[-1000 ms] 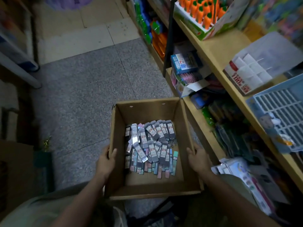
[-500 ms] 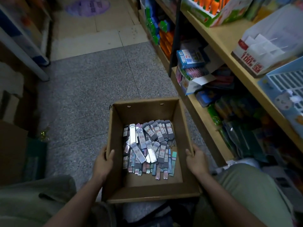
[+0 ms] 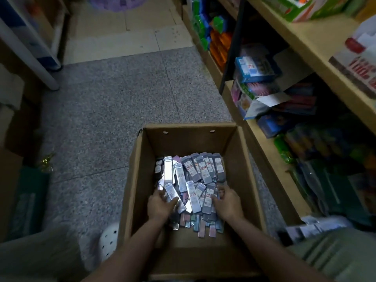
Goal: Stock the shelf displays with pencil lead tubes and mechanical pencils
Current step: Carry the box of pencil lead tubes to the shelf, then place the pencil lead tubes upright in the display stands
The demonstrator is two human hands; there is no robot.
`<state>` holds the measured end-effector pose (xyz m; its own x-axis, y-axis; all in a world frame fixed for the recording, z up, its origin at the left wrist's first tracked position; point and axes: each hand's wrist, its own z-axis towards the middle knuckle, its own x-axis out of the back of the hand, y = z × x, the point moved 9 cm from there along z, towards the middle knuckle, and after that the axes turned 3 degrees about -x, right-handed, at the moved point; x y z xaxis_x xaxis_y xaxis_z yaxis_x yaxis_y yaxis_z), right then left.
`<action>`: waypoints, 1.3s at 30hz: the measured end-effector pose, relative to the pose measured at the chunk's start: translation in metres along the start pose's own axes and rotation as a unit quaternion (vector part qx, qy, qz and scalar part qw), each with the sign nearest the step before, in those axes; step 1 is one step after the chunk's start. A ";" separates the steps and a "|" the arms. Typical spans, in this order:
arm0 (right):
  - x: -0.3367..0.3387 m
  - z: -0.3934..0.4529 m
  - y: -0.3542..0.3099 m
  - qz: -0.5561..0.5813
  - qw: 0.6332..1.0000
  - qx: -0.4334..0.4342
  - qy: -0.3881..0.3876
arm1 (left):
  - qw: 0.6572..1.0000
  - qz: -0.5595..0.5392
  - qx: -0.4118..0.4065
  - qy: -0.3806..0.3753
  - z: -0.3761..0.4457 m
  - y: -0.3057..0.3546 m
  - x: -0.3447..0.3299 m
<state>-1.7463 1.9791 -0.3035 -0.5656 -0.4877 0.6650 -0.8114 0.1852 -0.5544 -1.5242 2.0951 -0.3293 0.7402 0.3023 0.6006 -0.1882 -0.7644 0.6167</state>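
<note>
An open cardboard box (image 3: pixel 140 159) stands on the floor in front of me, between my knees. On its bottom lies a pile of several flat pencil lead tubes (image 3: pixel 200 169), grey and silver with red-and-white labels, over pastel ones nearer to me. Both my hands are down inside the box on the near side of the pile. My left hand (image 3: pixel 159 205) curls its fingers and thumb round a silver tube. My right hand (image 3: pixel 228 202) curls its fingers over the labelled tubes beside it. No mechanical pencils can be made out.
Wooden shelves (image 3: pixel 262 143) packed with coloured stationery packs run along the right, close beside the box. A grey speckled floor (image 3: pixel 114 110) stretches ahead. At the left stand a dark green item (image 3: pixel 28 198) and a white post (image 3: pixel 30 55). A white perforated shoe (image 3: pixel 107 241) shows at the box's near left corner.
Both hands have left the box's side walls and gone into the box, onto the pile of tubes. The box sits a little lower and nearer in view.
</note>
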 end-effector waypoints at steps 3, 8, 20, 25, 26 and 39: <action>-0.020 0.020 0.028 -0.006 0.997 -0.070 -0.010 | 0.998 -0.021 0.058 0.023 0.018 -0.021 -0.010; -0.034 0.042 0.037 0.021 0.995 -0.096 0.011 | 0.998 -0.004 0.045 0.051 0.031 -0.018 -0.029; -0.021 0.037 0.035 0.127 0.984 -0.073 0.106 | 0.991 -0.097 -0.058 0.067 0.020 -0.002 -0.024; -0.039 0.011 0.034 0.308 0.946 -0.095 0.030 | 0.971 -0.222 -0.042 -0.077 0.002 0.023 -0.049; -0.046 0.006 0.029 0.333 0.938 -0.093 0.010 | 0.961 -0.250 -0.023 -0.112 -0.004 0.024 -0.057; -0.033 0.009 0.023 -0.050 0.999 -0.010 -0.015 | 0.957 -0.256 0.057 -0.124 -0.004 -0.004 -0.054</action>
<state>-1.7447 1.9921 -0.3422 -0.4766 -0.5296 0.7017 -0.8670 0.1514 -0.4747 -1.5661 2.0838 -0.3618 0.8493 0.5207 0.0871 0.3017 -0.6140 0.7294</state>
